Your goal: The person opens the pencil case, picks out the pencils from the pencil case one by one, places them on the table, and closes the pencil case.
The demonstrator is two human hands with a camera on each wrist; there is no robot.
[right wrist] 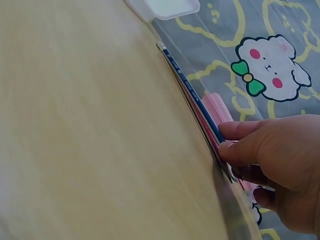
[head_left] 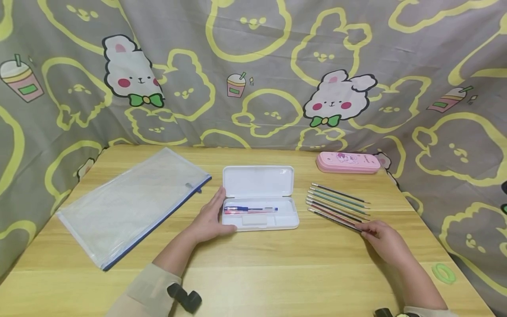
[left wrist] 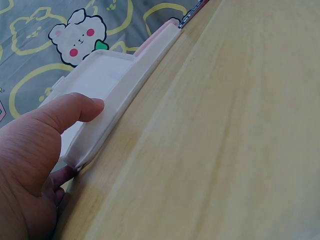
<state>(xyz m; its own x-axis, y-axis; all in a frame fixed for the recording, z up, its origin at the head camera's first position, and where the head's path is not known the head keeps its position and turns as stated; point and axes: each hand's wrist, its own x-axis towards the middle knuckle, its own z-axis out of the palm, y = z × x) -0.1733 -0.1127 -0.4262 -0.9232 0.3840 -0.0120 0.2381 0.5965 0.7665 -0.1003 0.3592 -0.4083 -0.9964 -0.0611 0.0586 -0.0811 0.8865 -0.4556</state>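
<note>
An open white pencil case (head_left: 258, 181) stands mid-table with its lid raised. Inside lie a blue-capped pen (head_left: 253, 208) and a red pen (head_left: 233, 212). My left hand (head_left: 207, 220) grips the case's left end, thumb (left wrist: 82, 107) on the front wall, fingers round the side. To the right, several pencils (head_left: 336, 199) lie side by side, slanting, sharpened tips to the right. My right hand (head_left: 384, 240) pinches the nearest one, a dark blue pencil (right wrist: 187, 85), near its tip between thumb and fingers.
At left lies a clear zip pouch (head_left: 134, 207) with a blue zipper edge. A pink pencil case (head_left: 348, 162) sits at the back right. Near the right table edge is a green ring (head_left: 444, 273). A patterned curtain (head_left: 269, 66) hangs behind the wooden table (head_left: 277, 273).
</note>
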